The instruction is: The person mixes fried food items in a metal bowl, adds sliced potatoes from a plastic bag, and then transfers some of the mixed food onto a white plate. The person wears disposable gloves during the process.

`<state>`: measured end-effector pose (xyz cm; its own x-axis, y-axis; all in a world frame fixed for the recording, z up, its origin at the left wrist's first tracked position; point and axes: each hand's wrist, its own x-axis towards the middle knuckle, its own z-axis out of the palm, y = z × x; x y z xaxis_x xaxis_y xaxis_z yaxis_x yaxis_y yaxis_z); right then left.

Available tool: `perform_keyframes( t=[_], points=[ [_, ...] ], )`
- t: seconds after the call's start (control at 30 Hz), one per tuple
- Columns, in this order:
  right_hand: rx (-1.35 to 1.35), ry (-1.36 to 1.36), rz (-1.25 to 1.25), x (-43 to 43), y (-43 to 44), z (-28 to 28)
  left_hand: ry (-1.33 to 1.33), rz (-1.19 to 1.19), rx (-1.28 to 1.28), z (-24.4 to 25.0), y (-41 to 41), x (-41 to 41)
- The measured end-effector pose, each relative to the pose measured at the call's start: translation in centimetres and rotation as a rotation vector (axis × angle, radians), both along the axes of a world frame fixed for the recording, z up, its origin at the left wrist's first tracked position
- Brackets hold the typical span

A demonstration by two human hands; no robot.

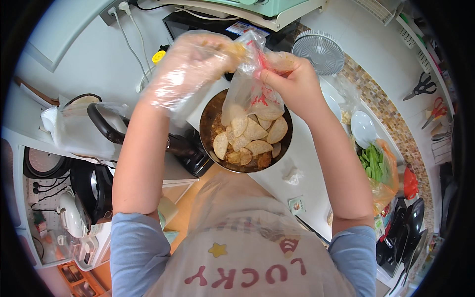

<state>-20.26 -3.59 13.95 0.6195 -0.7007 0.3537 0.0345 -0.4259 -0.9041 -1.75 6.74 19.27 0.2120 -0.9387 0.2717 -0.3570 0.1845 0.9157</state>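
Note:
A clear plastic bag with red print (256, 91) hangs upside down over a round metal bowl (290, 143). My left hand (202, 55), in a loose clear plastic glove with orange-brown smears, grips the bag's upper end from the left. My right hand (291, 76) looks bare and pinches the bag on its right side, thumb on the red print. Pale speckled root slices, perhaps taro or potato (256, 130), lie in the bowl, some still under the bag's lower part. Below them are pieces coated in brown sauce (264, 159).
On the white counter (274, 185) lie a crumpled tissue (293, 175) and a small packet (297, 205). To the right are a white dish (363, 126) and leafy greens (372, 161) in an orange bag. A black-handled appliance (189, 152) stands left of the bowl.

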Motion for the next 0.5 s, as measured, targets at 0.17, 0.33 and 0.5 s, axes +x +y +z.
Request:
perform_keyframes(
  t=[0.17,0.33,0.5],
  points=[
    [-0.077,-0.132,-0.077,0.1,0.4,1.9,0.247,0.098,-0.012,-1.8,1.9,2.6],
    [-0.169,-0.101,-0.074,-0.2,0.4,3.7,0.452,0.225,0.053,-8.4,3.6,3.2],
    [-0.172,-0.191,-0.036,0.0,0.6,4.6,0.641,0.295,0.229,-14.4,4.9,0.3]
  ],
)
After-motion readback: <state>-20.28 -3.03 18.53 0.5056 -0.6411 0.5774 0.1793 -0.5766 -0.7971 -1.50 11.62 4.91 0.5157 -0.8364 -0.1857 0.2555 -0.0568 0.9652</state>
